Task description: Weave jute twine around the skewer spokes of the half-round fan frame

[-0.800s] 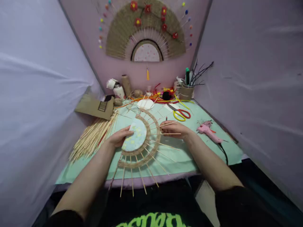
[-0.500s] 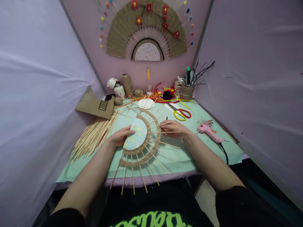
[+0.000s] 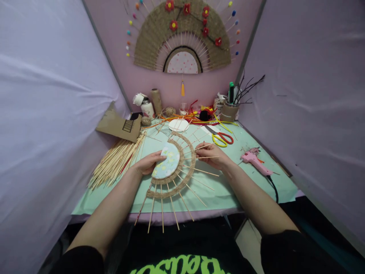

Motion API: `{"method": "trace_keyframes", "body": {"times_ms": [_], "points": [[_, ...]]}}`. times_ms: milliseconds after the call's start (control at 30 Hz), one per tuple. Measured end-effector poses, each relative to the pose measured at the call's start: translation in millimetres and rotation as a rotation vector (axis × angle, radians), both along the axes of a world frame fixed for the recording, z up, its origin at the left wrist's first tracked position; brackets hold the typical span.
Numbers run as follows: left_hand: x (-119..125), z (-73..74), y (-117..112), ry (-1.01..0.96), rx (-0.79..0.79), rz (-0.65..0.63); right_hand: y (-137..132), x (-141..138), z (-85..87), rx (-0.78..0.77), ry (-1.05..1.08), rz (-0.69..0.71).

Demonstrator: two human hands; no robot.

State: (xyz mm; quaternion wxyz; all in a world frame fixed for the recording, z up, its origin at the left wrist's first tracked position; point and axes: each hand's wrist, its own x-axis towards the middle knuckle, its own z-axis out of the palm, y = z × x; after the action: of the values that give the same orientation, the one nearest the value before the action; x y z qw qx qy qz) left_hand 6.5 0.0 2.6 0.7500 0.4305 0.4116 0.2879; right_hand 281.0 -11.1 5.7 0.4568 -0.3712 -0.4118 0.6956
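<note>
L hand – thumb atop fan; R hand – fingers bent, nr outer edge

Both forearms slant inward across the near edge of the surface: left hand clamped firm, thumb laid on top; right hand opposite, fingers bent, pinching!

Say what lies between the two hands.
The head view shows a half-round fan piece with radiating sticks between left hand and right hand.
</note>
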Motion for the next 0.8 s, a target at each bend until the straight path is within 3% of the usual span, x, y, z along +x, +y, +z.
{"method": "trace_keyframes", "body": {"times_ms": [800], "points": [[-1.5, -3.0, 3.6, 0.040, 0.000, 0.036, 1.0, -0.9, -5.2, 0.129, 0.006, 0.023]]}}
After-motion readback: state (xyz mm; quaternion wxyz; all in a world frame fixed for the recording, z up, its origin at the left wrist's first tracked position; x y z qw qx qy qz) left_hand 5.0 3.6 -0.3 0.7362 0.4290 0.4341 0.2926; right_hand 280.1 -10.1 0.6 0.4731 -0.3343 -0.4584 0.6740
